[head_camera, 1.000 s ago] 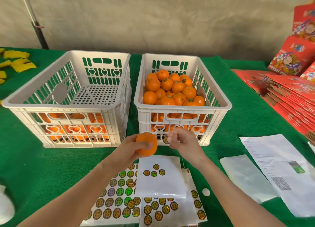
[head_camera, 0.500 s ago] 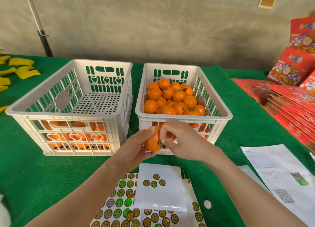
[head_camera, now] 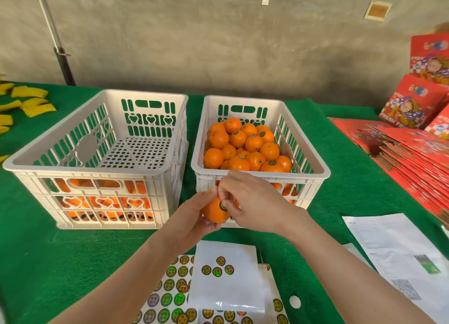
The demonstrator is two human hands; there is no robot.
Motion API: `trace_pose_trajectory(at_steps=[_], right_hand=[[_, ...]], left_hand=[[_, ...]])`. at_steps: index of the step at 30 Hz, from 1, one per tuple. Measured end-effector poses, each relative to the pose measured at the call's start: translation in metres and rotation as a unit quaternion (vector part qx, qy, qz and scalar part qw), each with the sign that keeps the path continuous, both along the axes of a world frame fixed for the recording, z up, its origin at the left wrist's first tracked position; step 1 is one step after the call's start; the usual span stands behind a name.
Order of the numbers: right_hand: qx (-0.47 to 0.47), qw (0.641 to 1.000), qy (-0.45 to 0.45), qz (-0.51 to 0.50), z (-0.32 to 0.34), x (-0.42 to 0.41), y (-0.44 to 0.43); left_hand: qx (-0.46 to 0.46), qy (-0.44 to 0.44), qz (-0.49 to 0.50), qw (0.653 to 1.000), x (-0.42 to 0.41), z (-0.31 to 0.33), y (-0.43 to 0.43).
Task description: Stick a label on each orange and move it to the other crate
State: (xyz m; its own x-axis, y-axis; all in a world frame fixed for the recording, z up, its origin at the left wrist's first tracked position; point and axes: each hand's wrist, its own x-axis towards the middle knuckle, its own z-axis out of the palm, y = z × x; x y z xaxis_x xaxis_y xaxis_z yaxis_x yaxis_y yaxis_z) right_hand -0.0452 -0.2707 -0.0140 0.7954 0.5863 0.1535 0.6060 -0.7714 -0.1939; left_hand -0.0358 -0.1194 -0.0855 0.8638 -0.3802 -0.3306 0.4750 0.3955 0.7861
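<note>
The round orange fruit (head_camera: 213, 214) is cupped in curled fingers of the left hand (head_camera: 190, 218), just before the white slotted plastic crate (head_camera: 260, 175). The small round dark sticker (head_camera: 222, 205) is pressed on by bunched, curled fingertips of the right hand (head_camera: 252, 202). Edges should probably get rubbed flat.

1. The left crate (head_camera: 85, 171) and the right crate (head_camera: 305, 175) were smooth white plastic, a little shiny.
2. The tabletop (head_camera: 48, 250) had fuzzy green cloth on it.
3. The oranges (head_camera: 254, 142) had shiny, dimpled skin.
4. The sticker sheet (head_camera: 226, 289) was glossy paper, and its labels (head_camera: 171, 271) glittered.
5. The wall (head_camera: 218, 44) was rough grey concrete.
6. The red boxes (head_camera: 413, 153) looked like smooth card.
</note>
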Motion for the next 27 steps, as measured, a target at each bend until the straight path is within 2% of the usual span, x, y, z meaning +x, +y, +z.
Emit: trace_pose_trajectory(at_steps=[2, 7, 14, 18, 20, 22, 23, 27], right_hand=[[0.007, 1.000, -0.003, -0.006, -0.002, 0.001, 0.000], [0.068, 0.994, 0.072, -0.038, -0.009, 0.007, -0.004], [0.238, 0.959, 0.152, -0.027, -0.024, 0.009, -0.005], [0.295, 0.951, 0.078, -0.053, -0.035, 0.008, 0.002], [0.347, 0.934, 0.048, -0.072, -0.035, 0.009, 0.003], [0.384, 0.919, 0.028, -0.088, -0.036, 0.010, 0.002], [0.398, 0.912, 0.030, -0.097, -0.036, 0.011, 0.001], [0.416, 0.900, 0.058, -0.112, -0.037, 0.011, -0.002]], left_hand=[[0.001, -0.009, 0.003, 1.000, 0.000, 0.000, 0.000], [0.068, -0.068, -0.001, 0.995, -0.001, 0.000, 0.001], [-0.005, -0.096, -0.005, 0.995, 0.006, 0.014, 0.000], [-0.031, -0.119, -0.018, 0.992, 0.014, 0.027, -0.005], [0.066, -0.150, 0.014, 0.986, 0.022, 0.039, -0.010], [0.225, -0.184, 0.102, 0.952, 0.039, 0.050, -0.012], [0.262, -0.206, 0.144, 0.932, 0.049, 0.054, -0.012], [0.300, -0.298, 0.183, 0.888, 0.093, 0.059, -0.019]])
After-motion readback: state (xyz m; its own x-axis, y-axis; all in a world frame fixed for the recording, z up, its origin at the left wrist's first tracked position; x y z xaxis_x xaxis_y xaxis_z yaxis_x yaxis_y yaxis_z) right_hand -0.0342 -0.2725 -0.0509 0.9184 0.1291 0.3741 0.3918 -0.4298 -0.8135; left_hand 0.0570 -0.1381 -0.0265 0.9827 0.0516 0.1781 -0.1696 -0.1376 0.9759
